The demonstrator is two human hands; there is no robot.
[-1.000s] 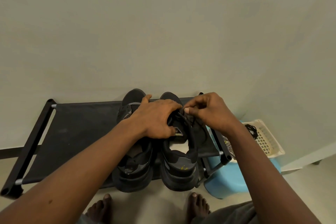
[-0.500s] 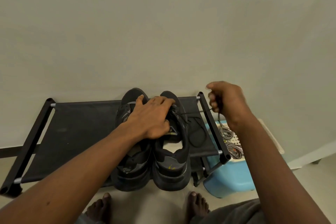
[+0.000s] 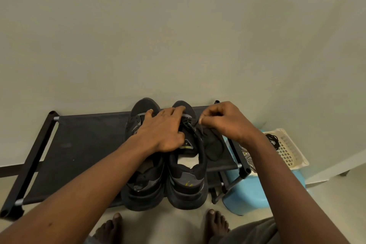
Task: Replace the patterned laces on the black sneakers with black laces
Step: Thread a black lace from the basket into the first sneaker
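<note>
Here the right hand (image 3: 223, 121) has its grip pinched on the black lace (image 3: 213, 144), just at the eyelets near the toe of the right-side sneaker (image 3: 188, 180). The left hand (image 3: 162, 130) lies flat across both sneakers with its fingers mostly straight. Its grip grasps nothing and only presses the pair down on the shoe rack (image 3: 79, 154).

Both sneakers stand near the right end of the rack. Their long axis runs from the heel at the front edge to the toe at the back edge, against the wall (image 3: 178, 35). The left-side sneaker (image 3: 144, 184) touches the other along its length.

From the pinch, the slack lace runs right and back toward the person, and its loop lies on the fabric beside the shoe. So I judge the next pull should go away from the eyelet row, and the right hand is the nearer one.

The patterned laces (image 3: 247, 158) lie in the basket (image 3: 291, 150) beyond the right edge.
</note>
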